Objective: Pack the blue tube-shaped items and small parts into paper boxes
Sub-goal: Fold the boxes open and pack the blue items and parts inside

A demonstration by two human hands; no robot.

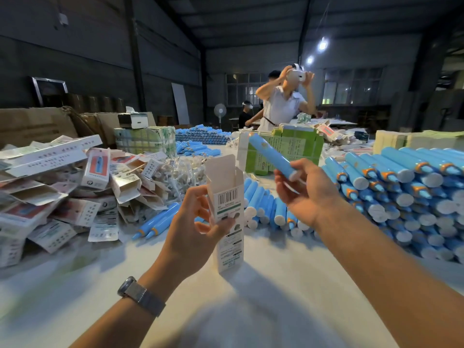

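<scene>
My left hand point(194, 217) grips a white paper box point(227, 197) upright above the table, its top flap open and a barcode facing me. My right hand point(305, 189) holds a blue tube point(270, 154) by its white cap end; the tube points up and to the left, just right of the box's open mouth. More blue tubes point(401, 187) are stacked in a large pile on the right, and a smaller row of them point(263, 204) lies behind the box. A heap of small clear-wrapped parts point(183, 172) sits beyond the box.
A pile of packed and flat white boxes point(62, 187) fills the left side. Green cartons point(286, 149) stand behind the hands. A person in a white shirt point(281, 106) stands at the far side of the white table point(226, 310).
</scene>
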